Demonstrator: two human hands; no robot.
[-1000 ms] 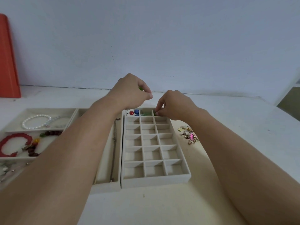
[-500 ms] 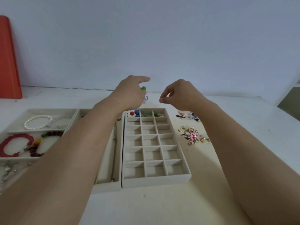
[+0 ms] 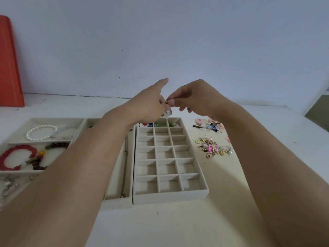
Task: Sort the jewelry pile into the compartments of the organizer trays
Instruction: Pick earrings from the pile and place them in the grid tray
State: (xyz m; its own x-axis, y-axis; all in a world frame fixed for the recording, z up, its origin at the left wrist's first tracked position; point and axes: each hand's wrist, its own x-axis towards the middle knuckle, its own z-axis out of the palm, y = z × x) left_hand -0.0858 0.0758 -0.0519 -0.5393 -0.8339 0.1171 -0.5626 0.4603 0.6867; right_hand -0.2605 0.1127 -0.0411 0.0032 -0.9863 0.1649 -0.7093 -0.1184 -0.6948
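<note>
Above the far end of the beige grid tray (image 3: 170, 193) my two hands meet. My left hand (image 3: 149, 104) holds a small earring with a green bead (image 3: 166, 102) and a pale dangling piece, its forefinger pointing away. My right hand (image 3: 194, 97) pinches the same green bead with thumb and forefinger. The tray's far row holds small pieces in red, blue and green; its other compartments are bare. The jewelry pile (image 3: 213, 147) of gold and pink pieces lies on the table right of the tray.
A second heap of pink clips and pins (image 3: 210, 124) lies further back on the right. Left of the grid tray stand a long tray with a chain (image 3: 125, 157) and a tray with a pearl bracelet (image 3: 41, 131) and red bracelet (image 3: 16, 156). An orange board (image 3: 8, 68) leans at far left.
My right hand lifted from the tray's far row and came across to my left hand, and now pinches the green bead there. My left hand rose a little and stretched out its forefinger.
</note>
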